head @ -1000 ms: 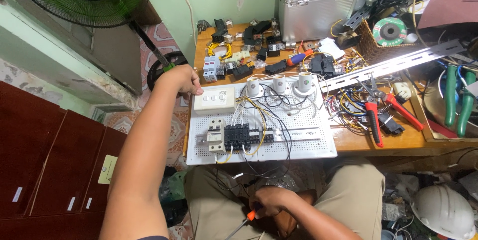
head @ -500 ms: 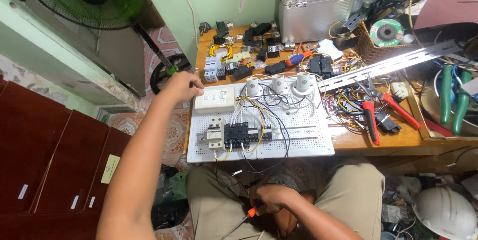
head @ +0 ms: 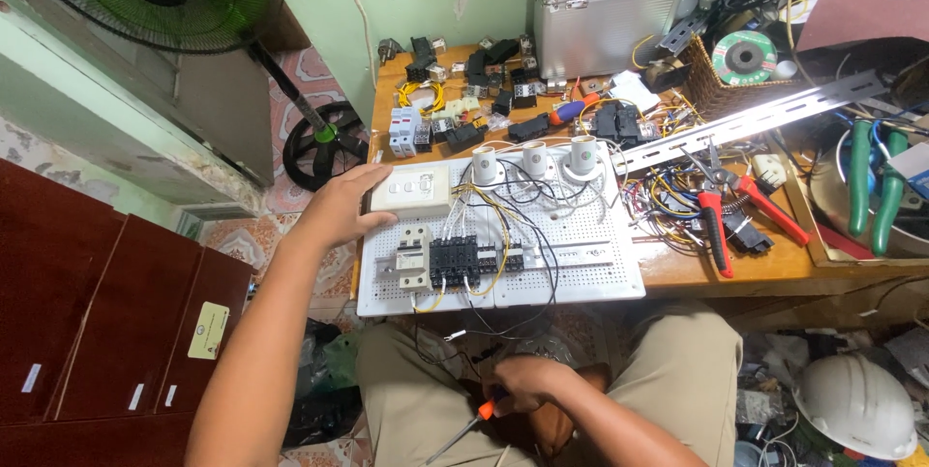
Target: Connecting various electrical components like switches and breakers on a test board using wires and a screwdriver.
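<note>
The left hand (head: 341,208) lies open against the cream plastic switch box (head: 414,190) at the far left corner of the white perforated wiring board (head: 590,269), apparently steadying it. Below the board's near edge, the right hand (head: 523,385) grips an orange-handled screwdriver (head: 463,428), parked over the lap.

Under the left hand's fingers (head: 373,180) sits a cream switch box (head: 411,190) on a white, dot-perforated board (head: 590,269). Beside it: black breakers (head: 455,260), yellow and black wires (head: 498,235). The right hand's fingers (head: 513,391) grip an orange-handled screwdriver (head: 474,421). Red-handled pliers (head: 721,220) lie on the brown table (head: 697,273).
</note>
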